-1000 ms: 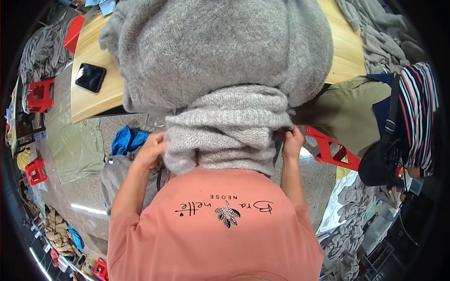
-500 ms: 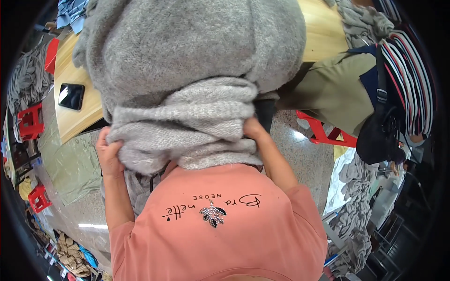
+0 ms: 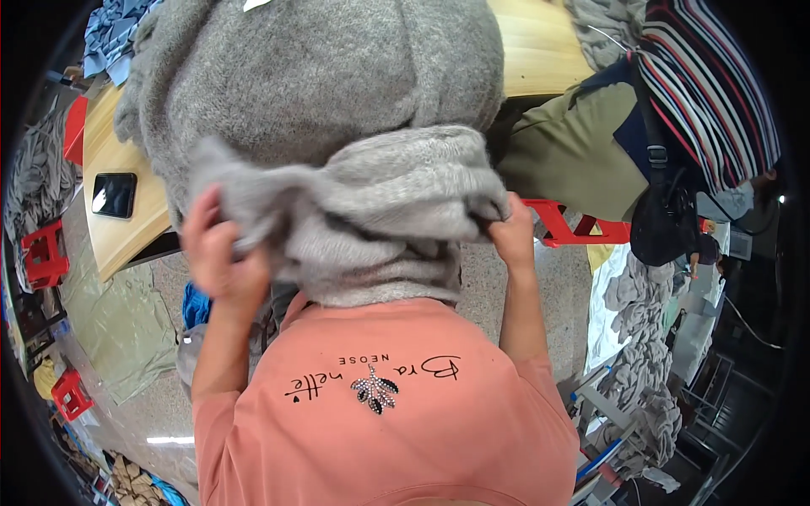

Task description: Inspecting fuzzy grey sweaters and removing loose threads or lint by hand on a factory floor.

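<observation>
A folded grey knit garment lies bunched in front of my chest, its lower folds against my shirt. My right hand is closed on the garment's right end, fingers curled round the edge. At the opposite end, my left hand is bent around the cloth; motion smears its fingers and the lifted left corner of the garment. Just beyond, a large mound of grey knit fabric rests on the wooden table, touching the held piece.
A black phone lies on the table's left part. Red stools stand on both sides. A person in a striped top is at the right, by the table. Grey fabric heaps lie along the right.
Both hands have risen with the garment, the right outward and the left slightly inward. The garment's left corner has swung up. The view has shifted slightly, and the person at right leans differently.
</observation>
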`<action>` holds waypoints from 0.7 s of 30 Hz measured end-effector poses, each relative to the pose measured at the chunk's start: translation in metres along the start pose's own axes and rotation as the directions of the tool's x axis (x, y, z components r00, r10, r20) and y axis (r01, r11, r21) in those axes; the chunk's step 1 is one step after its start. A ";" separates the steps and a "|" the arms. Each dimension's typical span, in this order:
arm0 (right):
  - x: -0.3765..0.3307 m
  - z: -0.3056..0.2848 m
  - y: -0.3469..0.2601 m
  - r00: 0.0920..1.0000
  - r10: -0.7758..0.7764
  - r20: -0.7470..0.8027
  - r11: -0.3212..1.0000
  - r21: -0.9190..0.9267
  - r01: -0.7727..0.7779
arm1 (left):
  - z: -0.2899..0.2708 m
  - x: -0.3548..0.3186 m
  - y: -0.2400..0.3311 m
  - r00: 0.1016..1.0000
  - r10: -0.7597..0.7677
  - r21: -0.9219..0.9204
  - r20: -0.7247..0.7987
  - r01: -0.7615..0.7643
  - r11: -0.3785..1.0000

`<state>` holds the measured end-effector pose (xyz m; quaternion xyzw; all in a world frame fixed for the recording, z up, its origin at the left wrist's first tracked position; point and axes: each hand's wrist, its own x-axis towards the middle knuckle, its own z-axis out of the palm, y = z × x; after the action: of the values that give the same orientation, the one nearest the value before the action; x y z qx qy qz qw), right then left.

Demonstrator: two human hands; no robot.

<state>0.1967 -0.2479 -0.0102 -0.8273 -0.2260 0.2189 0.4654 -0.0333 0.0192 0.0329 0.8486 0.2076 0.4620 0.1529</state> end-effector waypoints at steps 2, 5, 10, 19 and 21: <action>-0.011 0.004 -0.005 0.973 0.044 -0.226 0.999 -0.006 -0.046 | 0.028 -0.002 0.012 0.987 0.160 -0.077 0.025 -0.158 0.984; -0.023 0.011 -0.027 0.894 -0.071 -0.441 0.986 0.102 0.129 | 0.046 0.002 0.032 0.964 0.251 -0.187 0.087 -0.231 0.955; -0.025 0.021 -0.083 0.593 -0.804 0.053 0.579 -0.159 0.800 | 0.055 -0.006 0.033 0.916 0.399 -0.100 0.033 -0.394 0.914; 0.051 0.085 -0.101 0.756 -0.296 0.584 0.954 0.146 0.261 | 0.047 -0.013 0.023 0.895 0.436 -0.273 0.091 -0.398 0.876; 0.048 0.091 -0.094 0.777 -0.373 0.506 0.915 0.338 0.219 | 0.037 0.014 0.023 0.916 0.388 -0.387 0.104 -0.322 0.864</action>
<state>0.1667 -0.1151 0.0215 -0.6111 -0.4499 0.4031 0.5115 0.0100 0.0035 0.0337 0.8673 -0.0561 0.4345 0.2363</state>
